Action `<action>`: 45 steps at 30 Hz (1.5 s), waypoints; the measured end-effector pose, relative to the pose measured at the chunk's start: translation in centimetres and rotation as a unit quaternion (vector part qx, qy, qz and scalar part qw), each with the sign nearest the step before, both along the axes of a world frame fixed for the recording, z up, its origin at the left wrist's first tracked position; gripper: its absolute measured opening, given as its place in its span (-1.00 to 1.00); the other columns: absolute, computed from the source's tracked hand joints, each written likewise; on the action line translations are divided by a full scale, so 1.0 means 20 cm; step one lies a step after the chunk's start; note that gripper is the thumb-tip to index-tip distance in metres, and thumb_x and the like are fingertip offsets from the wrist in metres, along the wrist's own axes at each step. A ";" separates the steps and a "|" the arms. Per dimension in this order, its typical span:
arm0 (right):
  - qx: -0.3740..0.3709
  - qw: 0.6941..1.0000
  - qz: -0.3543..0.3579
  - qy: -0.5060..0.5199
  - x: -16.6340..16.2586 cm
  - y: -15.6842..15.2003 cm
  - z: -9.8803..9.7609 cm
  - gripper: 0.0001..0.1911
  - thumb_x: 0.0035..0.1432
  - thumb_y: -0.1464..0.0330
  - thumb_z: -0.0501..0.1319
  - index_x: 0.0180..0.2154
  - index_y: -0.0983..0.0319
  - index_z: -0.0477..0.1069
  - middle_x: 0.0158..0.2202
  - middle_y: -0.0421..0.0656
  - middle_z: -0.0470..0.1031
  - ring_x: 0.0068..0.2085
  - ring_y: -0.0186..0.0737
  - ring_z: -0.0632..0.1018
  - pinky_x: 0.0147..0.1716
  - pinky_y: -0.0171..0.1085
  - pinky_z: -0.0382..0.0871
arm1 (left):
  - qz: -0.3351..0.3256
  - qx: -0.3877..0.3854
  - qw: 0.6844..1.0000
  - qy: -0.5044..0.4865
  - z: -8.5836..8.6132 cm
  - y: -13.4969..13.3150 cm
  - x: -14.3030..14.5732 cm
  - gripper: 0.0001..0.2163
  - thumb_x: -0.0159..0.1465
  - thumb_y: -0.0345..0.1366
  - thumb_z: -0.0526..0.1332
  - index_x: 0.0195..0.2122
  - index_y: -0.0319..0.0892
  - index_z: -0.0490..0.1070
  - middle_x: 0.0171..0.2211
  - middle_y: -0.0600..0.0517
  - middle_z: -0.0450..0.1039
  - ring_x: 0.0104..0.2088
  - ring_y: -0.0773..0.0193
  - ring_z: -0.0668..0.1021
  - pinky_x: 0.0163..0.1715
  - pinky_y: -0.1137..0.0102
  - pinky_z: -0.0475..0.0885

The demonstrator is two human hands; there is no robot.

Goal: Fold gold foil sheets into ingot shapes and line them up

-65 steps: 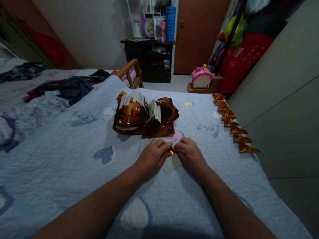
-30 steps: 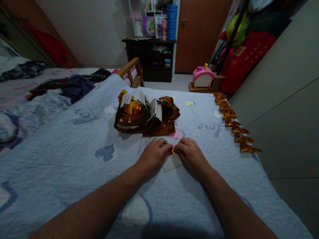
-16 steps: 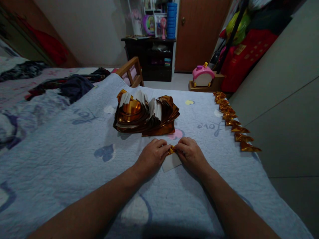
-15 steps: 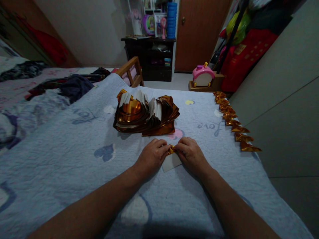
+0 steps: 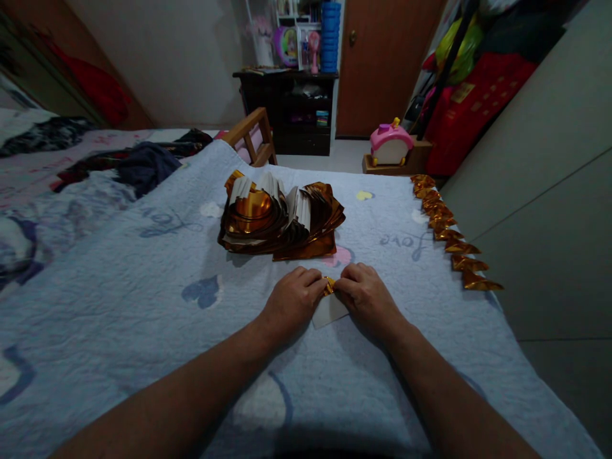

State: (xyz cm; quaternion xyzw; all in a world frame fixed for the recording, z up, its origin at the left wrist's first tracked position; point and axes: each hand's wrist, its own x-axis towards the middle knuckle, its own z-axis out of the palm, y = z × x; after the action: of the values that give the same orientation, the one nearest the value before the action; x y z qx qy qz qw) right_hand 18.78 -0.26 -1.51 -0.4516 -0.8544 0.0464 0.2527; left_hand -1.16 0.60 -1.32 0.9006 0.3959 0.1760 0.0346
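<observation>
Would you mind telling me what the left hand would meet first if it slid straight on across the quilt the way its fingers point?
The left hand points up and right, so it would probably meet the right hand first, across the gold paper both pinch.

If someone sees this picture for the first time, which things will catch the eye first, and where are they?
First comes the shiny heap of gold foil sheets in the middle of the pale blue quilt. Just in front of it, the left hand and the right hand press together on a small gold and white paper. Along the quilt's right edge runs a row of folded gold pieces.
</observation>
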 end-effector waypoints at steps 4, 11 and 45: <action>-0.006 1.000 0.000 -0.015 0.00 -0.01 0.01 -0.82 0.34 0.41 0.22 -0.32 0.22 0.56 -0.33 -0.11 0.45 -0.25 -0.15 0.36 -0.25 -0.19 0.18 | 0.003 0.005 1.000 -0.001 0.00 0.00 0.00 -0.89 0.42 -0.32 0.19 -0.14 -0.18 0.50 -0.24 -0.04 0.52 -0.22 0.17 0.48 -0.22 0.30 0.44; -0.007 1.000 0.007 -0.019 0.00 -0.01 0.02 -0.82 0.34 0.41 0.23 -0.33 0.21 0.56 -0.33 -0.11 0.46 -0.26 -0.16 0.35 -0.24 -0.19 0.19 | 0.004 -0.007 1.000 -0.018 -0.01 0.00 0.01 -0.86 0.43 -0.30 0.16 -0.08 -0.18 0.47 -0.20 -0.05 0.52 -0.19 0.15 0.49 -0.18 0.27 0.44; -0.008 1.000 0.018 -0.010 -0.01 0.00 0.02 -0.85 0.32 0.41 0.25 -0.31 0.25 0.57 -0.36 -0.12 0.45 -0.27 -0.15 0.37 -0.25 -0.20 0.26 | -0.001 0.024 0.999 0.035 -0.01 0.00 0.01 -0.82 0.39 -0.29 0.24 -0.01 -0.14 0.49 -0.23 -0.02 0.50 -0.21 0.15 0.46 -0.22 0.28 0.43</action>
State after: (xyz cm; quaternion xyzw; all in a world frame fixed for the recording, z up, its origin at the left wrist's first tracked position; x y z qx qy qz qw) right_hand 18.63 -0.34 -1.06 -0.4386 -0.8645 0.0529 0.2395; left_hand -0.92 0.50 -1.58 0.9072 0.3915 0.1538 -0.0001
